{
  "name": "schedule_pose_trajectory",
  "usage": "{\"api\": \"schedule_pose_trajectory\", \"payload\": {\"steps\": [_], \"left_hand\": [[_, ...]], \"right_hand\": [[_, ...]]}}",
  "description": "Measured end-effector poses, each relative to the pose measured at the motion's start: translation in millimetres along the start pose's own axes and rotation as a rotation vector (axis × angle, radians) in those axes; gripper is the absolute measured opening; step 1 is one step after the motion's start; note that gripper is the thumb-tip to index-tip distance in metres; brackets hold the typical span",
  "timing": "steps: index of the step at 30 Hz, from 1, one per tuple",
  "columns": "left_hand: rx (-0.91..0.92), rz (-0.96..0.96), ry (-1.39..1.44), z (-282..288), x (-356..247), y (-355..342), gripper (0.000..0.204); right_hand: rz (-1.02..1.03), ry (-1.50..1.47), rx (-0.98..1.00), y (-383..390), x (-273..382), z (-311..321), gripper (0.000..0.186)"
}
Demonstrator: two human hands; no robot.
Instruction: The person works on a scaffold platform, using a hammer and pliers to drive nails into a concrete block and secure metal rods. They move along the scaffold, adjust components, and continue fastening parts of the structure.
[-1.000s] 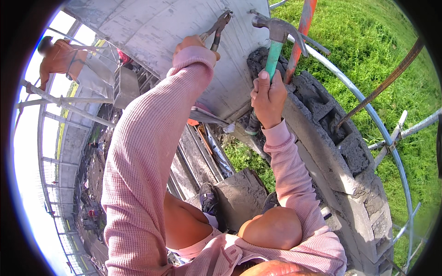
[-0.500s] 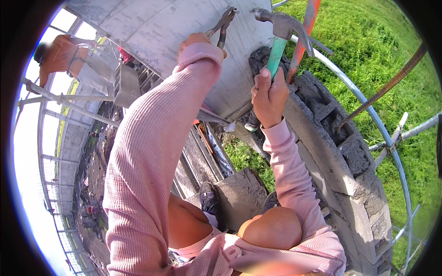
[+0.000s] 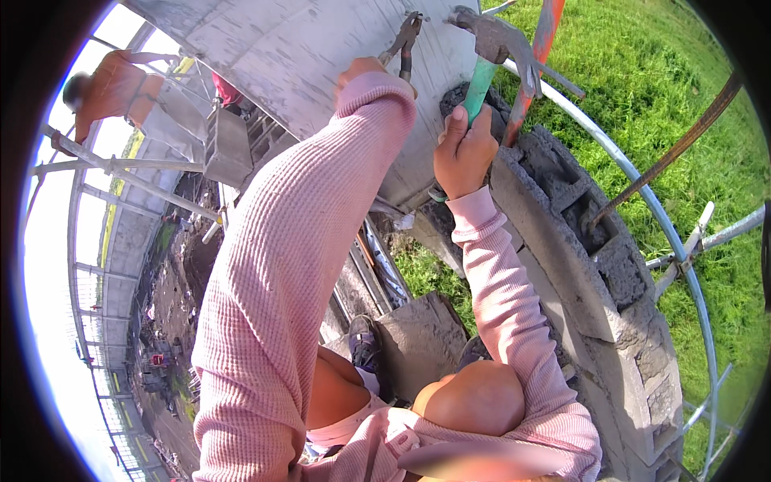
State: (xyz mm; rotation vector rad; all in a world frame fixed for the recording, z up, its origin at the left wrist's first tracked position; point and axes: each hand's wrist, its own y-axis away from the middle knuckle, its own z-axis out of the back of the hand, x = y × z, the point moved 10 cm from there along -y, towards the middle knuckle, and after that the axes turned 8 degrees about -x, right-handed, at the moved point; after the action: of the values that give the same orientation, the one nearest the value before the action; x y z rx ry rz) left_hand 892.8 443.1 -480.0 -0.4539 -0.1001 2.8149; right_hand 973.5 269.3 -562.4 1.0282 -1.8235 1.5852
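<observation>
My left hand (image 3: 357,72) grips dark metal pliers (image 3: 405,40); its fingers are partly hidden by the pink sleeve. The jaws are at the pale grey panel (image 3: 297,72); anything in them is too small to make out. My right hand (image 3: 466,157) is closed around the green handle of a claw hammer (image 3: 502,44), whose head is just right of the pliers, over the panel's right edge.
Rough concrete blockwork (image 3: 594,257) runs down my right, beside curved scaffold tubes (image 3: 658,209), an orange pole (image 3: 546,32), a rusty rebar (image 3: 675,153) and grass. My feet rest on a grey platform (image 3: 409,337). At left, a person in orange (image 3: 112,88) stands among scaffold poles.
My left hand and the pliers have shifted right and slightly up. My right hand and the hammer have risen a little, the hammer head also moving slightly right.
</observation>
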Motion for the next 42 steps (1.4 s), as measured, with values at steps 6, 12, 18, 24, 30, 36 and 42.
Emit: {"api": "schedule_pose_trajectory", "payload": {"steps": [6,12,18,24,30,36,42], "left_hand": [[0.022,-0.029,0.004,-3,-1,-7,0.058],[0.046,0.015,0.046,-7,1,-5,0.056],[0.033,0.022,0.087,-10,-2,-4,0.050],[0.091,0.015,0.097,-22,-5,-4,0.041],[0.065,0.075,0.225,-27,-2,-3,0.043],[0.071,0.084,0.234,-31,-3,-4,0.044],[0.081,0.101,0.240,-33,-3,-1,0.048]], "right_hand": [[0.056,0.072,0.121,1,4,-6,0.026],[0.072,0.050,0.083,-6,3,-8,0.028],[-0.007,-0.098,0.018,-7,-1,0,0.024],[0.065,0.010,0.143,-14,9,-13,0.023],[0.084,-0.151,-0.074,-11,18,14,0.022],[0.110,0.075,0.101,-17,11,-7,0.022],[0.082,-0.343,-0.115,-13,15,15,0.025]]}}
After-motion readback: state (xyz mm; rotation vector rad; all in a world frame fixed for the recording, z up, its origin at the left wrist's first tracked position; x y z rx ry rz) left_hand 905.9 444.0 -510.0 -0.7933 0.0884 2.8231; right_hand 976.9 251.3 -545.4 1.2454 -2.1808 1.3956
